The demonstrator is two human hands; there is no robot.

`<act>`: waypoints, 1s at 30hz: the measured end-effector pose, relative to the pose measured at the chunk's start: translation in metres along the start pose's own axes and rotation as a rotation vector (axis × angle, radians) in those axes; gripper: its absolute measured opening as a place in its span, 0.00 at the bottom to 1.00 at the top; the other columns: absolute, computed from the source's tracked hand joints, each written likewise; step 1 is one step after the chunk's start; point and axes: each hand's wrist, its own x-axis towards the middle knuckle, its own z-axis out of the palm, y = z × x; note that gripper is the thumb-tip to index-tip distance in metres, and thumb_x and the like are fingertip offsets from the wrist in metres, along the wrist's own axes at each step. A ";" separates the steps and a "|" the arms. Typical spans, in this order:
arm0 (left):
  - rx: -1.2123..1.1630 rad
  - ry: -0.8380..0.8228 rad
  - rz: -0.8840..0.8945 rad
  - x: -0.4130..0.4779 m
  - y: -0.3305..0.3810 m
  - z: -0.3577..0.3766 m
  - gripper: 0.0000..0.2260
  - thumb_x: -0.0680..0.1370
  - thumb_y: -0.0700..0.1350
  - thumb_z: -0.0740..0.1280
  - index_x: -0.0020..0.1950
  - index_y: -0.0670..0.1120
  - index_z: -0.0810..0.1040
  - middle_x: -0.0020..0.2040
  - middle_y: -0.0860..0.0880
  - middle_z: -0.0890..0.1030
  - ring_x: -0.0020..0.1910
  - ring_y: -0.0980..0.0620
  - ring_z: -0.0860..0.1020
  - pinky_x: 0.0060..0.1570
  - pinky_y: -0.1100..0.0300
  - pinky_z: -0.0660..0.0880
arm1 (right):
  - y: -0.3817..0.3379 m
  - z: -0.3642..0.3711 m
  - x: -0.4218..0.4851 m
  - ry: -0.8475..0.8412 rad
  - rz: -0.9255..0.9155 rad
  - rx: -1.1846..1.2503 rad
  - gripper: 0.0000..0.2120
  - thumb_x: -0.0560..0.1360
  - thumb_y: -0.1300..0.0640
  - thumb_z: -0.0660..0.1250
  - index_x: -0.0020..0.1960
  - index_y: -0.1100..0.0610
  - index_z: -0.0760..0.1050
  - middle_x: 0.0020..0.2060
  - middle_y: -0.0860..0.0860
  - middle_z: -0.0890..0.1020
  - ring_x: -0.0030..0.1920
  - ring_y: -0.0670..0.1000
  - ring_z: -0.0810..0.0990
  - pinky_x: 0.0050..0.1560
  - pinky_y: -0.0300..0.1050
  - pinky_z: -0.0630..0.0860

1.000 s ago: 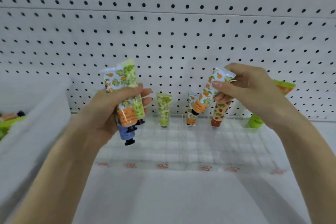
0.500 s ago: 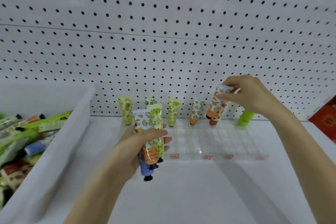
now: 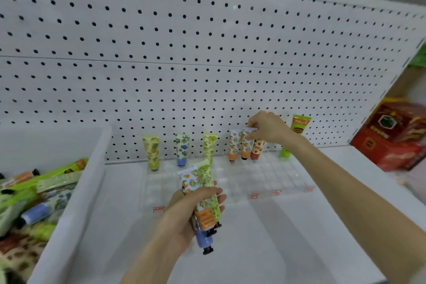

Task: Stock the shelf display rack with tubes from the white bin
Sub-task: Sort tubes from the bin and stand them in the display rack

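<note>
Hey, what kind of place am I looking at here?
Probably a shop: a white pegboard backs the shelf, a clear rack holds upright tubes in a row, and red packaged goods sit to the right.

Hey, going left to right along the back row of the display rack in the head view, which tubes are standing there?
Yellow-fruit tube → blue-flower tube → green-leaf tube → first orange-fruit tube → second orange-fruit tube, pinched by the right hand → red-brown tube → bright green tube.
</note>
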 end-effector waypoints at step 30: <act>0.245 -0.044 0.180 -0.017 -0.034 0.034 0.09 0.69 0.34 0.73 0.49 0.39 0.82 0.45 0.41 0.85 0.46 0.44 0.84 0.50 0.53 0.81 | -0.009 0.000 -0.112 -0.018 -0.197 1.081 0.07 0.74 0.59 0.69 0.51 0.54 0.83 0.41 0.48 0.85 0.42 0.46 0.81 0.43 0.37 0.77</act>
